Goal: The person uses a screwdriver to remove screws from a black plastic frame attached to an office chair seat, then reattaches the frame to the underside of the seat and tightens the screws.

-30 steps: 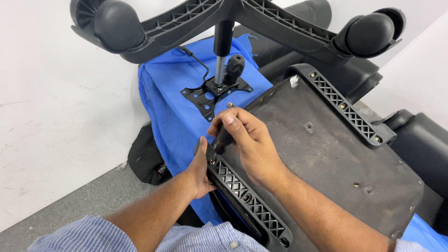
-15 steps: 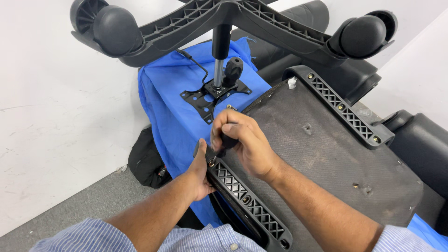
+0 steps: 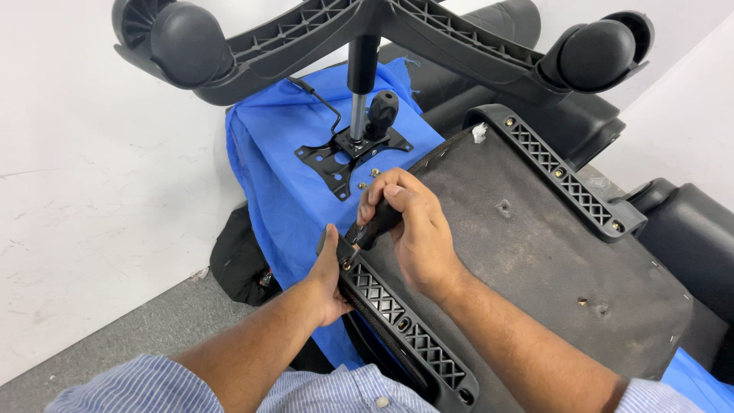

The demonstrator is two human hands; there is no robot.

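Two hands [image 3: 329,279], two armrest brackets [image 3: 405,325], two casters [image 3: 183,42].

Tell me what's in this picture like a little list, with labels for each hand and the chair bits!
Left hand: left hand braces the end of the near black armrest bracket
Right hand: right hand grips a black-handled screwdriver, tip at the bracket's end
Seat: upturned seat underside, dark fabric
Far bracket: second black lattice bracket on the seat's far edge
Behind: blue cloth under a metal tilt plate
Above: black wheeled chair base
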